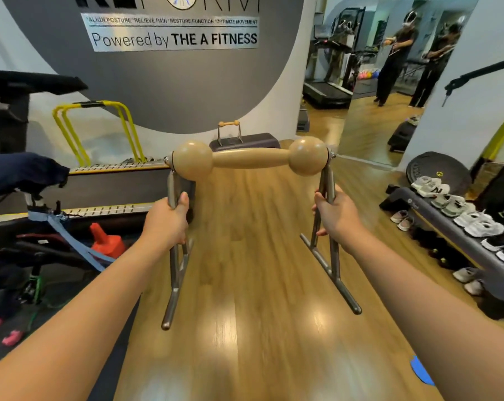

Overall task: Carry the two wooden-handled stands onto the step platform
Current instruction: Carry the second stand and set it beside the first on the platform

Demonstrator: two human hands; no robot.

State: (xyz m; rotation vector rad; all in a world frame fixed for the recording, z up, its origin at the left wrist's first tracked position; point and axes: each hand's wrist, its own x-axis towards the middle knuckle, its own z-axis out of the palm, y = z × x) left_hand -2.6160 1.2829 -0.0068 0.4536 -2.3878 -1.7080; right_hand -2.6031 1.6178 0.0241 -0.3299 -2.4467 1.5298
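Note:
A stand with a thick wooden handle [250, 158] and grey metal legs hangs in the air in front of me, above the wooden floor. My left hand [167, 218] grips its left leg. My right hand [336, 217] grips its right leg. Far ahead by the wall lies the dark step platform [253, 140]. A second, same-looking wooden-handled stand [229, 131] stands upright on the platform's left part.
A treadmill-like machine with yellow rails [94, 131] lines the left side, with a red kettlebell [106, 241] and cables on the floor beside it. A low bench with several shoes [459, 215] runs along the right. A wall mirror [395, 68] reflects a person.

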